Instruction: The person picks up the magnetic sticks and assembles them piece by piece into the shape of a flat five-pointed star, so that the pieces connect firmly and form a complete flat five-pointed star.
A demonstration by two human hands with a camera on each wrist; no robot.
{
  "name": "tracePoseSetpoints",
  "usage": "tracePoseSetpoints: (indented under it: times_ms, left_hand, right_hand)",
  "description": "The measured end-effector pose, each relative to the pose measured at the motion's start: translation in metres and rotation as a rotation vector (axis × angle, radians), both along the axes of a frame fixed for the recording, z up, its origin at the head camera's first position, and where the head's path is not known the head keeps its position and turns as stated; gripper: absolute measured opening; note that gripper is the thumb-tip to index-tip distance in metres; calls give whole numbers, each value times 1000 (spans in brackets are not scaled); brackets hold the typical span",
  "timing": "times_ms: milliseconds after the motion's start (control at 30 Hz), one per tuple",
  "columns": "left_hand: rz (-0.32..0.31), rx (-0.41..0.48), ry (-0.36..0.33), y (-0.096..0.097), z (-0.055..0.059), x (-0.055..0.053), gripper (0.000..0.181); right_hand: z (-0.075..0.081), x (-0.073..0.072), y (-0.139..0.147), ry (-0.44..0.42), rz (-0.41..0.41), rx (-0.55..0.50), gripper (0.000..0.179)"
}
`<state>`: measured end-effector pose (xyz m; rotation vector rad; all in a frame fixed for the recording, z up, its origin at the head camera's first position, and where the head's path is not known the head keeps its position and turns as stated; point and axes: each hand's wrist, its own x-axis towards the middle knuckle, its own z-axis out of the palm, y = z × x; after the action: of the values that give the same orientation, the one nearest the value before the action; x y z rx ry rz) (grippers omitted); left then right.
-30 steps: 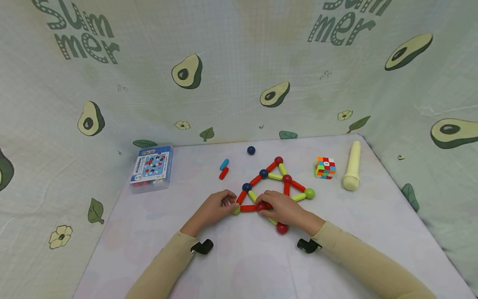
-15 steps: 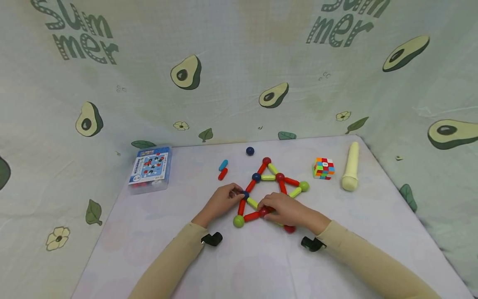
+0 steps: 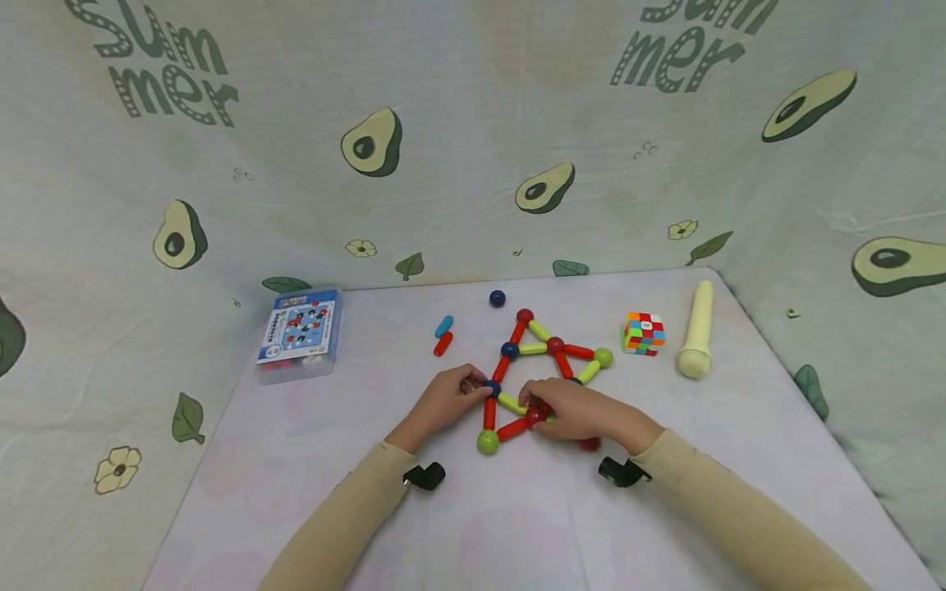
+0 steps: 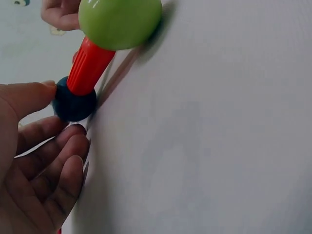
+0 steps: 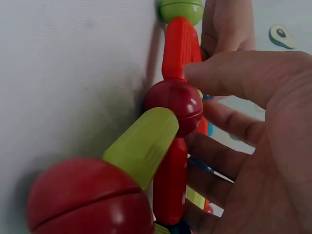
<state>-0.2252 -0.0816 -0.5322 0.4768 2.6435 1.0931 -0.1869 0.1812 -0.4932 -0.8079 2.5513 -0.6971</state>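
A flat frame of red and yellow-green rods joined by red, dark blue and green balls lies on the table. My left hand (image 3: 447,400) pinches a dark blue ball (image 4: 73,103) on the frame's left side between thumb and finger. From that ball a red rod (image 4: 90,67) runs to a green ball (image 3: 488,442). With thumb and fingers on either side, my right hand (image 3: 572,408) grips a red ball (image 5: 173,105) at the frame's near middle. That hand partly hides the near right part, where another red ball (image 5: 90,200) sits.
Behind the frame lie a loose dark blue ball (image 3: 498,299), a blue rod (image 3: 443,327) and a red rod (image 3: 443,344). A clear box (image 3: 299,335) with a printed card stands far left. To the right are a puzzle cube (image 3: 644,333) and a cream-coloured stick (image 3: 696,328).
The left hand has gone from the green ball to the dark blue ball. The frame has turned: its near left corner came nearer, its far tip shifted left. The right hand moved slightly right.
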Motion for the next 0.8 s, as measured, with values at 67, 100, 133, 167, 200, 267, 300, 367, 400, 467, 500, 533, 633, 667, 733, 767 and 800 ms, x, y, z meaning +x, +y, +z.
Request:
tracePoseSetpoints:
  times_ms: [67, 100, 133, 167, 200, 267, 300, 367, 400, 467, 500, 533, 633, 667, 733, 767, 800]
  left_hand:
    - [39, -27, 32, -3, 0, -1, 20]
    - [71, -42, 54, -5, -1, -2, 19]
    - [109, -57, 79, -7, -1, -4, 18]
    - [152, -71, 105, -10, -1, -5, 17]
    - [195, -81, 135, -13, -2, -7, 17]
    - [268, -83, 181, -19, -4, -11, 19]
    - [300, -77, 199, -22, -5, -13, 21]
    - [344, -67, 229, -28, -6, -18, 24]
    - [359, -64, 233, -30, -6, -21, 26]
    - [379, -59, 232, -35, -5, -26, 32]
    - [387, -61, 229, -36, -4, -29, 34]
    - [390, -69, 226, -37, -4, -33, 36]
    - [382, -102, 208, -39, -4, -41, 39]
    - [379, -119, 204, -39, -4, -44, 40]
    - [369, -155, 201, -38, -5, -47, 42]
    - [368, -171, 202, -38, -5, -49, 43]
    - [371, -183, 205, -37, -4, -50, 43]
  right_hand:
    - [1, -2, -3, -23, -49, -23, 35]
    - [1, -3, -4, -26, -75, -36, 36]
    - [0, -4, -6, -23, -99, -49, 38]
    - [0, -4, -7, -15, -121, -56, 40]
    - [-1, -5, -9, -2, -139, -62, 42]
    - [-3, -5, -12, 11, -170, -78, 46]
    - [-3, -6, -13, 15, -178, -89, 47]
    - [-5, -7, -17, 20, -190, -110, 47]
    - [-5, -9, -19, 19, -194, -122, 46]
    - [-5, -11, -25, 13, -202, -143, 46]
    - [-5, -13, -28, 11, -207, -149, 45]
    - [-6, -14, -31, 9, -212, -151, 45]
    - [-7, -18, -41, 13, -215, -145, 44]
    - [-8, -19, -44, 17, -212, -143, 44]
    - [-8, -20, -49, 25, -201, -135, 42]
    - [-9, -20, -51, 29, -196, -132, 41]
    - [-9, -21, -52, 34, -189, -128, 40]
